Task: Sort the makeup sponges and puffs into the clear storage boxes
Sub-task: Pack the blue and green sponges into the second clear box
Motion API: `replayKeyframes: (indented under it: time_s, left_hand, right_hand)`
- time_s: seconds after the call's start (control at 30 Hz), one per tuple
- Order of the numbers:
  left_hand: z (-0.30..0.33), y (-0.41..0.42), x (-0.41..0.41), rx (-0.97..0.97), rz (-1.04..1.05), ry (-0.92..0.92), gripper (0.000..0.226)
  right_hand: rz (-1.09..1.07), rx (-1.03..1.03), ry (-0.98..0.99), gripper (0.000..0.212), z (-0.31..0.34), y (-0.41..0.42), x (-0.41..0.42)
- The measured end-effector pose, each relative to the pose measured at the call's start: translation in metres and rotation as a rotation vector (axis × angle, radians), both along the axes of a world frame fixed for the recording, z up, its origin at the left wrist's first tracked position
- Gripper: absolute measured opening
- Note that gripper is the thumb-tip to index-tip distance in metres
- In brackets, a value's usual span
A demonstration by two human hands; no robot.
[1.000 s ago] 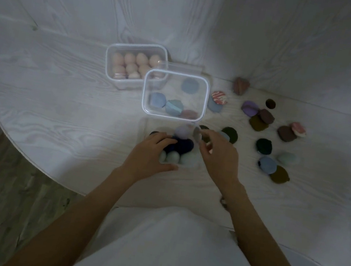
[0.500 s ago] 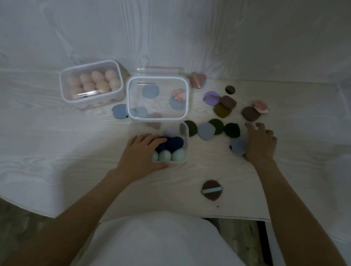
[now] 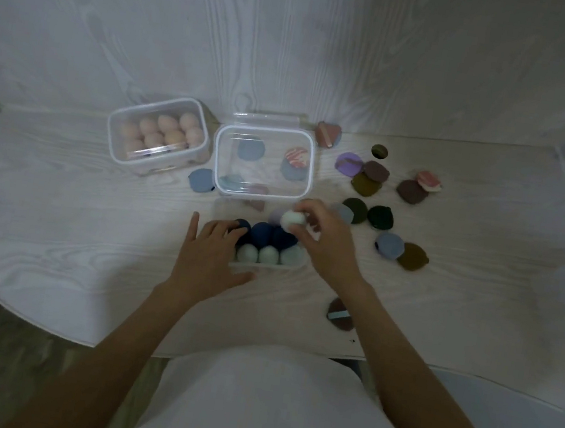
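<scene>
Sponge in my fingers, over the near box

Sponge time. My right hand point(image 3: 327, 246) pinches a pale green sponge point(image 3: 293, 220) with its fingertips — my fingers curl round it. It hangs just over the back right corner of the near clear box point(image 3: 262, 265), which sits on the white table point(image 3: 71, 219) right in front of me.

My left hand point(image 3: 211, 251) lies on the left side of that box. Its fingers are straight and spread, and they rest on the rim and on a dark blue sponge point(image 3: 242, 225). It grips nothing.

Inside the near box I see dark blue sponges point(image 3: 272, 236) in the middle row and pale green sponges point(image 3: 267, 255) in the front row. A light purple sponge point(image 3: 276, 216) peeks out behind them.

Further back stands another clear box point(image 3: 264, 163) with a few flat puffs in it — a blue puff point(image 3: 251, 148) and a red and white striped puff point(image 3: 297, 155). To its left is a closed box full of peach sponges point(image 3: 161, 131). A blue puff point(image 3: 201, 181) lies on the table between these two boxes.

Loose puffs point(image 3: 366, 184) are scattered on the table to my right — purple, brown, olive, dark green and blue ones. One brown puff with a blue strap point(image 3: 337, 313) lies near the table edge, just beside my right forearm.
</scene>
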State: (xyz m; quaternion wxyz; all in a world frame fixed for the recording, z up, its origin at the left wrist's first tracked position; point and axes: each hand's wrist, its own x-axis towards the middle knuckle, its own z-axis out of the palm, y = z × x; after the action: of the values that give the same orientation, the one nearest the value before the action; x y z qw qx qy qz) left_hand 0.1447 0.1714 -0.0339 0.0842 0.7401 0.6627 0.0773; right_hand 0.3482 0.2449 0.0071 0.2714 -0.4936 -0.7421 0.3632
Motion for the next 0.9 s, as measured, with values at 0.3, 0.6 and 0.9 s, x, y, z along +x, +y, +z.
replayKeyframes:
  time_s: [0.3,0.6,0.9]
  left_hand:
    - [-0.004,0.006,-0.005,-0.002,-0.035,-0.064,0.057]
    - [-0.008,0.009,-0.011,0.001,-0.098,-0.145,0.062]
    - [0.010,0.013,-0.038,0.287,0.114,-0.512,0.035]
  right_hand:
    - [0.314,0.442,-0.475,0.014,-0.024,0.013,-0.072]
    - [0.458,0.259,-0.984,0.024,-0.014,0.020,-0.099]
    - [0.076,0.262,-0.353,0.016,-0.010,0.027,-0.062]
